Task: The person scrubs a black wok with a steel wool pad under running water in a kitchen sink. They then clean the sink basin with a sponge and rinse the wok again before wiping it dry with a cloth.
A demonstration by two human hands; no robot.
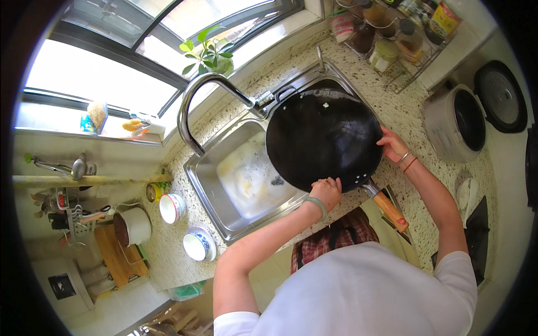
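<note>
A large black wok (pixel 319 137) with a wooden handle (pixel 390 211) rests over the right part of the steel double sink, its inside facing up. My left hand (pixel 327 193) is closed on the near rim, left of the handle. On the right side of the rim, my right hand (pixel 392 144) grips the wok, its fingers partly hidden behind the edge. Whitish suds and cloudy water (pixel 246 179) fill part of the left basin (pixel 208 162), with a small dark scrap in them. A few white flecks of foam sit near the wok's far rim.
The curved chrome faucet (pixel 190 106) arches over the left basin. Two bowls, a red-rimmed bowl (pixel 172 208) and a blue-patterned bowl (pixel 196 245), stand left of the sink. An open rice cooker (pixel 448 126) and a jar rack (pixel 412 61) are on the right. A potted plant (pixel 220 66) stands by the window.
</note>
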